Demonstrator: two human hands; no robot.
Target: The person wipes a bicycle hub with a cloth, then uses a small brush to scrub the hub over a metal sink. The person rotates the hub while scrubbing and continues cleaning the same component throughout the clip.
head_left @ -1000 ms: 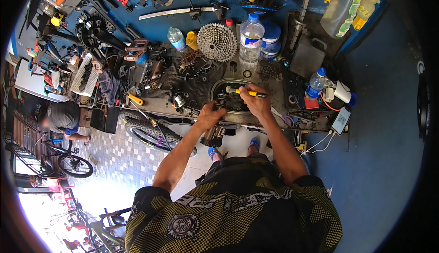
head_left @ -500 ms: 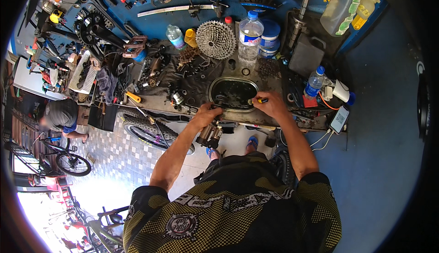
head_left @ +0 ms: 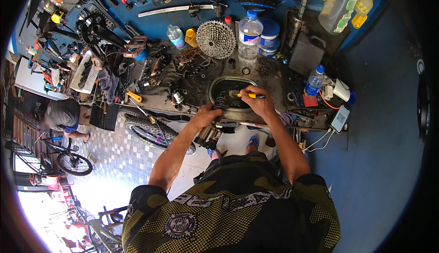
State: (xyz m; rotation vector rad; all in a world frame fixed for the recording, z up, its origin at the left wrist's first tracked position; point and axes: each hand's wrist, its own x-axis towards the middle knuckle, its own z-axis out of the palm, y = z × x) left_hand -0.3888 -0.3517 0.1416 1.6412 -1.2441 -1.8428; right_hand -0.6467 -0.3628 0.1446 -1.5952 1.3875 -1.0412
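Observation:
An oval metal basin (head_left: 252, 80) with dark liquid in it is set into the bench top before me. My right hand (head_left: 258, 102) is closed around a brush with a yellow and black handle (head_left: 257, 96). The brush's pale tip points left over the basin. At the basin's near left rim, my left hand (head_left: 206, 116) is closed on a small dark ringed part (head_left: 220, 102); its exact kind is too dark to tell. Tip and part are close together, but I cannot tell whether they touch.
Behind the basin stand a large bicycle cassette (head_left: 216, 40) and a clear bottle (head_left: 249, 40). Loose bike parts and tools crowd the bench on the left. A bicycle tyre (head_left: 151, 132) sits below the bench edge. Far left, another person (head_left: 61, 115) bends near a bicycle.
My right hand and the brush have moved left from the basin's right rim to over its middle, near the dark part. My left hand has hardly shifted.

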